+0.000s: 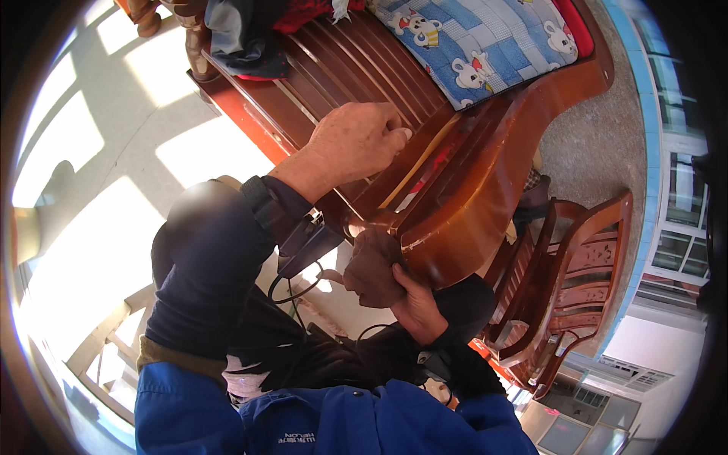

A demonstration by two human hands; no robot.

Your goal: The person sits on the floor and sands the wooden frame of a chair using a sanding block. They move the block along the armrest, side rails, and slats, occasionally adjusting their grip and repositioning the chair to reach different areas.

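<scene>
A glossy reddish-brown wooden bench (356, 68) with a slatted seat lies before me, its curved armrest (485, 189) on the right. Over the slats, beside the armrest, is my left hand (349, 144). Its fingers are curled closed, and whatever they may hold is hidden. Lower down, my right hand (418, 307) grips a bunched brown cloth (375, 269) with the thumb on top. The cloth is at the near end of the armrest; I cannot tell whether it presses on the wood.
A blue patterned cushion (485, 45) lies on the bench, with dark and red clothing (250, 38) at its far left. Dark cables (292, 296) hang by my knees. Another wooden bench (565, 296) stands at right. Sunlit floor (136, 136) extends left.
</scene>
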